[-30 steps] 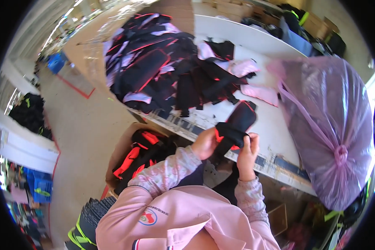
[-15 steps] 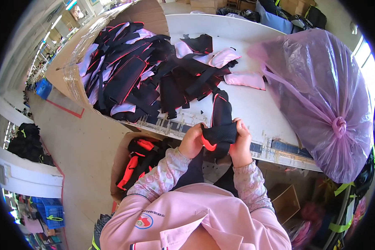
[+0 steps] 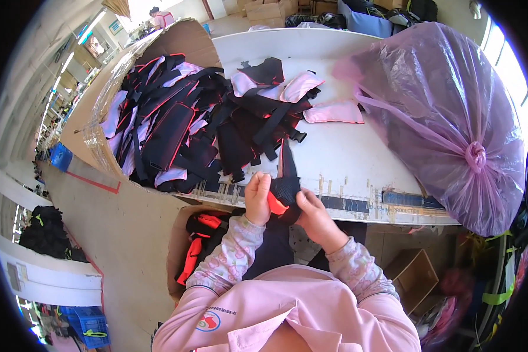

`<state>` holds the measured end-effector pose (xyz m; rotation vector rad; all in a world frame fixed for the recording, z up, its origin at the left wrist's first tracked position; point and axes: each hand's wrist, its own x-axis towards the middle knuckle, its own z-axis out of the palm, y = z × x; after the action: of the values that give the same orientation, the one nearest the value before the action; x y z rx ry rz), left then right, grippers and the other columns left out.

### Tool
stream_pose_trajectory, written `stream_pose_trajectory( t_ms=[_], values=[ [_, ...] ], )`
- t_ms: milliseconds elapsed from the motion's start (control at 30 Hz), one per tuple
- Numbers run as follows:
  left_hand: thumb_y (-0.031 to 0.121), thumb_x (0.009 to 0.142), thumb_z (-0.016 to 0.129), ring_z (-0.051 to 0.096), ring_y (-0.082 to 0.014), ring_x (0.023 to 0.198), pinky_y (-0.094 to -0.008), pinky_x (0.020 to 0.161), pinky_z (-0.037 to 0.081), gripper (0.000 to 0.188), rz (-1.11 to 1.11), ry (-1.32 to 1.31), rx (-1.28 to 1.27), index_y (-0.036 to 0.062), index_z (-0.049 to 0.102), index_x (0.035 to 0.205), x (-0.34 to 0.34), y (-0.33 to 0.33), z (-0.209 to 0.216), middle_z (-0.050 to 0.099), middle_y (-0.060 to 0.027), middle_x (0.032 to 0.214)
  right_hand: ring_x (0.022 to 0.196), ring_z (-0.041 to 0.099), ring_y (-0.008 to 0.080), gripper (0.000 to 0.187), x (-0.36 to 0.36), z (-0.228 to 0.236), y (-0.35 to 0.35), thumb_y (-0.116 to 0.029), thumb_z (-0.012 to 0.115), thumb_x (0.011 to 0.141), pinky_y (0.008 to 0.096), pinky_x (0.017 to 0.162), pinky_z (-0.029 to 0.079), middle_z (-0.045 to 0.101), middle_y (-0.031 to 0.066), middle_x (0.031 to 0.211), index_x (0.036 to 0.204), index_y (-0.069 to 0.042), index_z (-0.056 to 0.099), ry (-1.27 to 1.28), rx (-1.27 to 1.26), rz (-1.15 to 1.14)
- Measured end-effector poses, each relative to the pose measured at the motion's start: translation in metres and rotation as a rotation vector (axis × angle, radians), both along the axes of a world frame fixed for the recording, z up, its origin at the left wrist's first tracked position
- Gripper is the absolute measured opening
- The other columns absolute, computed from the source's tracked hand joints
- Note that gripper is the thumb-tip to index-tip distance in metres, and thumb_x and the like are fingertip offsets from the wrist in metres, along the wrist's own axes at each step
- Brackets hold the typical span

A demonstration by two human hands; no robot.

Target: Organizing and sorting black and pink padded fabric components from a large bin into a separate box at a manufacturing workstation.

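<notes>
Over the table's front edge I hold a black mesh padded strap piece (image 3: 286, 189) with an orange-red lining showing on one side and a narrow tail rising toward the table. My left hand (image 3: 257, 198) is closed on its left edge, beside the orange part. On the opposite side my right hand (image 3: 317, 217) grips it, thumb on the black mesh. Just beyond lies a heap of similar black padded strap pieces (image 3: 173, 132) with red edging and pale pink backs, spilling out of a cardboard box (image 3: 94, 126) onto the white table (image 3: 340, 155).
A large tied purple plastic bag (image 3: 440, 105) fills the table's right end. Below the table on the left, another cardboard box (image 3: 175, 252) contains black and orange pieces (image 3: 190, 261). An open wooden box (image 3: 413, 278) sits under the table at right.
Both hands have moved slightly left with the strap piece. The piece is turned and bunched smaller between them, and my right hand has come round its near side. The view has shifted a little.
</notes>
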<state>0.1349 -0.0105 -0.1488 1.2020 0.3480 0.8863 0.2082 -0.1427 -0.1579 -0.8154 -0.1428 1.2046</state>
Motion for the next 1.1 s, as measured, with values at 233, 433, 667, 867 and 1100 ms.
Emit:
stream_pose_trajectory(
  t_ms=[233,433,667,867,1100],
  values=[
    [0.008,0.086,0.053,0.049,-0.0331,0.111,-0.0385,0.094,0.038,0.028,0.096,0.287,1.122,0.002,0.057,0.114,-0.002,-0.003,0.012,0.053,-0.0173,0.116,0.084,0.059,0.018,0.047,0.004,-0.009,0.006,-0.01,0.063,0.083,0.0273,0.07,0.048,0.058,0.0109,0.103,0.124,-0.002,0.041,-1.0,-0.158,-0.52],
    [0.031,0.097,0.042,0.053,-0.0107,0.094,-0.0275,0.085,0.043,0.04,-0.449,0.47,0.329,-0.0034,0.057,0.107,-0.006,0.003,-0.057,0.061,-0.0045,0.103,0.085,0.061,0.0378,0.042,-0.011,0.005,-0.004,-0.015,0.069,0.078,0.039,0.071,0.049,0.06,0.0217,0.098,0.113,0.0,0.051,-1.417,-0.243,-0.381],
    [0.018,0.093,0.051,0.051,-0.0063,0.077,-0.0212,0.069,0.042,0.016,-0.382,0.367,-0.097,0.0042,0.058,0.093,0.007,-0.004,-0.022,0.057,0.0016,0.083,0.074,0.061,0.0394,0.043,0.017,0.012,-0.002,-0.027,0.068,0.079,0.0435,0.06,0.05,0.06,0.0194,0.094,0.11,-0.005,0.05,-1.684,-0.221,-0.258],
    [0.018,0.088,0.06,0.05,-0.005,0.067,-0.0214,0.061,0.041,0.015,-0.263,0.264,-0.095,0.005,0.059,0.082,0.019,0.011,-0.012,0.057,0.0026,0.075,0.068,0.061,0.0408,0.051,0.013,0.027,0.013,-0.036,0.067,0.078,0.044,0.057,0.05,0.061,0.0244,0.085,0.109,0.001,0.049,-1.67,-0.391,-0.207],
    [0.016,0.077,0.069,0.045,-0.0128,0.054,-0.0311,0.054,0.04,0.025,0.474,0.421,0.625,0.0001,0.054,0.065,0.02,0.092,-0.015,0.052,-0.0101,0.059,0.06,0.062,0.036,0.044,-0.004,0.005,0.032,-0.036,0.059,0.086,0.0418,0.059,0.048,0.059,0.02,0.059,0.07,0.005,0.062,-1.233,-0.302,0.207]
  ],
)
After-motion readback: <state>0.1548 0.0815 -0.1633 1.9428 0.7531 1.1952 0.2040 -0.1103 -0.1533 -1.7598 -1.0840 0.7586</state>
